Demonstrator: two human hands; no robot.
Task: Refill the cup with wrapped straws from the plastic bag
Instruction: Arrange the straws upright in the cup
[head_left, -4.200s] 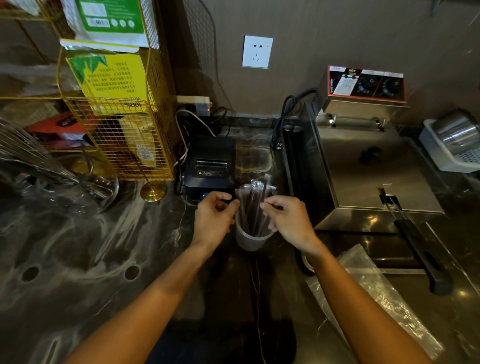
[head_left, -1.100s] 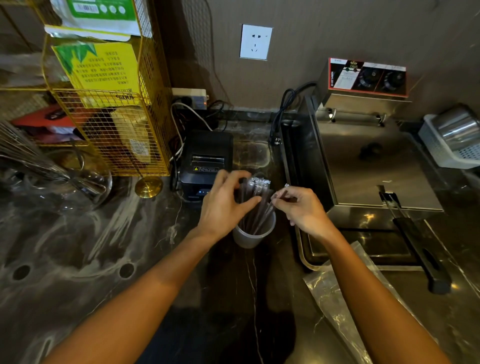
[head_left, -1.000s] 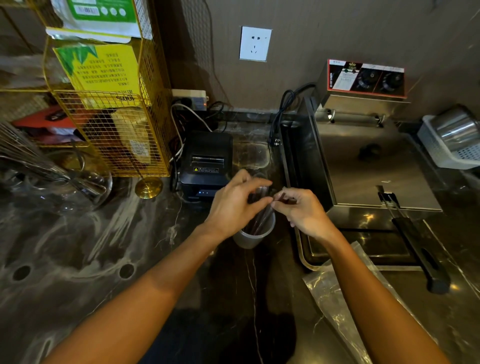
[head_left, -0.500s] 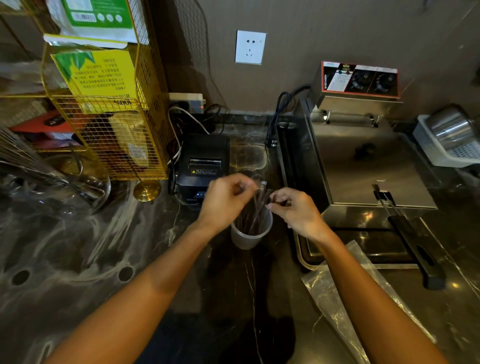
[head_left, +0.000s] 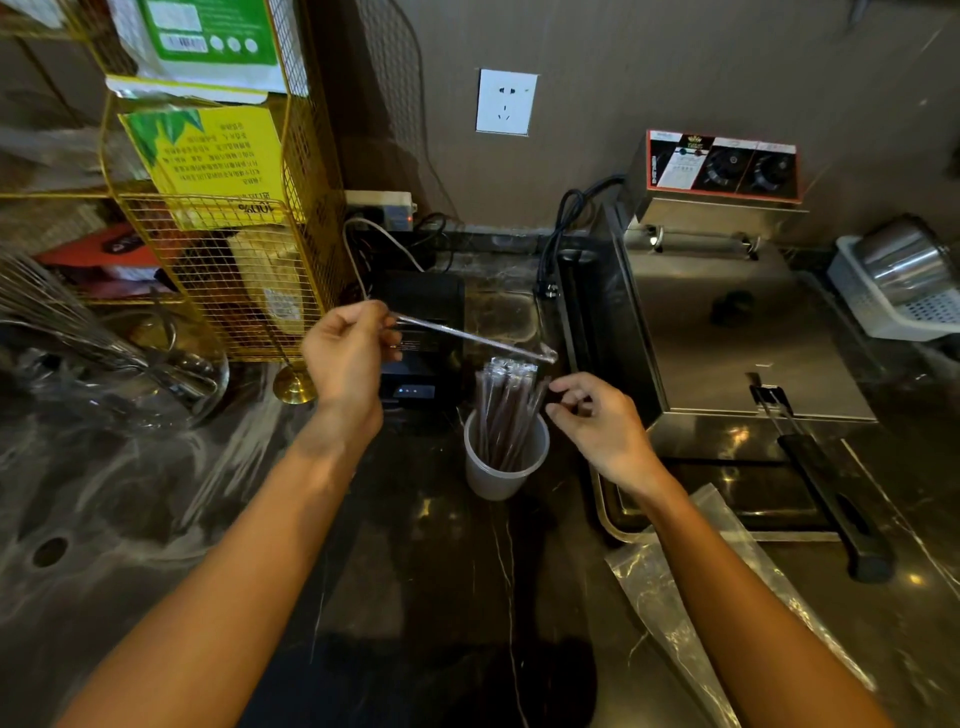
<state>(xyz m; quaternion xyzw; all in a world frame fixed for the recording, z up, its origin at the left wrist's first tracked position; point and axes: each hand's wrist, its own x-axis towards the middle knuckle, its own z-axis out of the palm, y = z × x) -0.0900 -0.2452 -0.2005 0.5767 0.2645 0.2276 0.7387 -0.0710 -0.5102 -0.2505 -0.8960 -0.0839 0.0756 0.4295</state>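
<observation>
You see: cup (head_left: 503, 470), translucent white; straws (head_left: 506, 410) in it, dark brown in clear wrap; counter (head_left: 156, 519), black, white-veined marble; wire rack (head_left: 228, 249) left of cup, gold, yellow-and-green label; fryer panel (head_left: 722, 166) right, red-edged black; socket (head_left: 505, 102), white

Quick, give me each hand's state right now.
Left hand: pinching one end of a single wrapped straw, lifted above the cup.
Right hand: fingers loosely curled beside the straws in the cup, holding nothing.

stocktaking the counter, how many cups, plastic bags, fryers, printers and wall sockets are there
cup: 1
plastic bag: 1
fryer: 1
printer: 1
wall socket: 1
total: 5
</observation>
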